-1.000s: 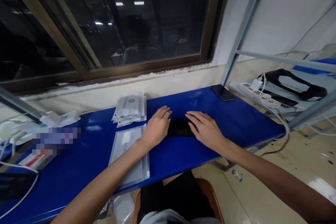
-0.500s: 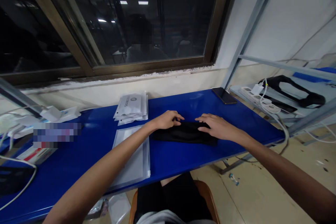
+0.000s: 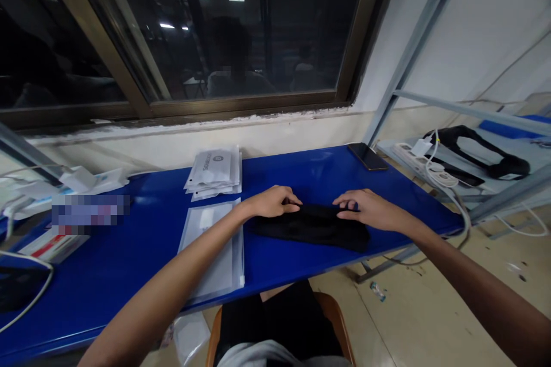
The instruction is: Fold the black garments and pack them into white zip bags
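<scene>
A folded piece of black cloth, its exact kind not clear, lies lengthwise on the blue table. My left hand pinches its far edge near the left end, thumb and fingertips together. At the far edge toward the right end, my right hand has its thumb and curled fingers closed on the fabric. Left of the cloth, partly under my left forearm, lies a clear zip bag. Behind it sits a stack of printed, filled zip bags.
A dark phone lies at the table's far right corner. Power strips and cables crowd the left side, beside boxes. At right, a metal frame post rises by a side shelf holding a power strip.
My right hand has shifted right, and the cloth's right end reaches farther right and nearer me. My left hand stays almost in place on the cloth. The view has tilted slightly.
</scene>
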{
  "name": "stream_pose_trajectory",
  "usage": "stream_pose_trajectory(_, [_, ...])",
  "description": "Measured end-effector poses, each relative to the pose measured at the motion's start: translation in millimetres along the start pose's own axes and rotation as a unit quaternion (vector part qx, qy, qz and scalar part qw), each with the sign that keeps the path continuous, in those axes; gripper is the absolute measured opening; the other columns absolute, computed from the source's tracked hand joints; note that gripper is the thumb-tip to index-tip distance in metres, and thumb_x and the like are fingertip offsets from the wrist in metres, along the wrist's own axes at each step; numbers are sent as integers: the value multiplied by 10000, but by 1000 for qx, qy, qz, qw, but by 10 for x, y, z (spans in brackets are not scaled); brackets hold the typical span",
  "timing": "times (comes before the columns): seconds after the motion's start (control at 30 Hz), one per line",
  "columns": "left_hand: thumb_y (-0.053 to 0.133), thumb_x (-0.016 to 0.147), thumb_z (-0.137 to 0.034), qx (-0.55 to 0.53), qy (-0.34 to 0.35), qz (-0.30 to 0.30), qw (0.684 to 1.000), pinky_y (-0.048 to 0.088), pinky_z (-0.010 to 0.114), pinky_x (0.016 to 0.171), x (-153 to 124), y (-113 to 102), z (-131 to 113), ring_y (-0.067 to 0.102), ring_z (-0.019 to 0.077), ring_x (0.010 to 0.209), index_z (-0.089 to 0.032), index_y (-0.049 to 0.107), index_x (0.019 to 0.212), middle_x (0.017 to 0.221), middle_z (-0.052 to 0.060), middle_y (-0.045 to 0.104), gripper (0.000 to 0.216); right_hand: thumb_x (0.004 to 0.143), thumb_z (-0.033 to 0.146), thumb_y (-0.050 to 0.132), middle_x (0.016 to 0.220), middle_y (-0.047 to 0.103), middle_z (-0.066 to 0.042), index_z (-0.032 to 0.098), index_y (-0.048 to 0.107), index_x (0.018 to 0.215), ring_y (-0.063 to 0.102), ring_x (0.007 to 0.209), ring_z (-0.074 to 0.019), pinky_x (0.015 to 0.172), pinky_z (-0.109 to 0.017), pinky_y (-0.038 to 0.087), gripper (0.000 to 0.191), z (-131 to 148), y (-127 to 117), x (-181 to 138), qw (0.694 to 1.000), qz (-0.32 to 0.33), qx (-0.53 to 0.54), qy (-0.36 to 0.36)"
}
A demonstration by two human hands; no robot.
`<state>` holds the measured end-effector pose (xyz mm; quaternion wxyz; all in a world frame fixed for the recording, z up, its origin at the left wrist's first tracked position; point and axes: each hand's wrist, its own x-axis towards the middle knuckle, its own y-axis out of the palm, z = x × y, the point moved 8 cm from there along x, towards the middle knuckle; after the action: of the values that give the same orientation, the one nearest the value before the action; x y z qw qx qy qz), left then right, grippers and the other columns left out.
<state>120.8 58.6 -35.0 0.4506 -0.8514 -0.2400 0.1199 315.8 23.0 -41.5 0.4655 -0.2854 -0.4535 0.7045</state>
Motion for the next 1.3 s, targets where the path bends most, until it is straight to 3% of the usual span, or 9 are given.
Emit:
stream_pose_trajectory(0.13, [665,940,-261,13,-39,30,999,496,274,738,4,35,-24,684,184,836,-164,716,1214,1021,73,748,295,866,462,680,809,716,-41,207,722,911,667,769,-211,666,-301,501,262,171,94,50,990,119,67,-41])
stream_pose_trajectory(0.2, [675,931,-218,93,-13,5,996,496,290,782,-37,-79,-172,669,196,888,-159,741,1098,991,64,740,189,885,458,660,881,728,-41,210,679,927,674,804,-207,691,-296,506,252,292,32,43,987,114,85,-69])
stream_pose_trajectory(0.33, [497,1011,-139,377,68,-166,909,500,354,793,-307,-421,-647,608,260,1057,-106,683,1132,1088,122,686,224,943,336,614,918,731,-27,223,618,1043,691,789,-192,720,-306,518,151,506,-316,-129,989,-90,36,-109])
stream_pose_trajectory(0.47, [412,1010,-68,529,120,-196,817,491,328,642,-619,-176,-892,612,273,1019,-51,644,1152,1077,149,669,272,947,149,597,1039,740,-87,191,650,1144,689,947,-233,842,-396,504,209,898,-338,-595,917,-283,-124,-251])
stream_pose_trajectory(0.63, [508,958,-63,508,81,-91,853,547,349,744,-811,452,-774,637,269,1021,-67,691,977,1127,178,669,184,927,16,510,1000,757,-70,152,676,1113,678,1053,-254,1027,-534,455,284,1023,176,-816,901,-183,-168,-357])
stream_pose_trajectory(0.77, [540,920,-44,465,18,-78,882,569,361,821,-889,608,-759,637,291,1099,-26,678,1124,1199,202,656,247,899,-10,472,1088,745,-60,180,661,1109,644,1200,-236,1177,-553,371,340,1005,-47,-692,917,-161,-43,-361])
stream_pose_trajectory(0.93, [527,922,-57,389,9,-92,917,581,368,826,-913,676,-858,629,286,1127,-56,669,1129,1167,168,654,251,983,64,422,1064,720,-61,210,666,1118,692,980,-176,953,-373,534,315,1309,-304,11,917,-172,50,-356])
stream_pose_trajectory(1.13, [551,886,-53,350,-38,-128,927,584,351,752,-926,747,-806,643,266,1009,-72,668,1048,1054,126,646,200,994,178,553,982,739,-40,203,696,1006,678,915,-209,824,-347,469,145,1541,452,1046,948,-48,-30,-315])
stream_pose_trajectory(1.3, [560,906,-74,355,-42,-118,926,580,340,792,-930,760,-836,626,280,1084,-47,663,1109,1096,149,647,229,1001,299,573,958,688,-60,201,681,1023,613,936,-225,827,-351,456,147,1388,736,1226,959,-34,-59,-274])
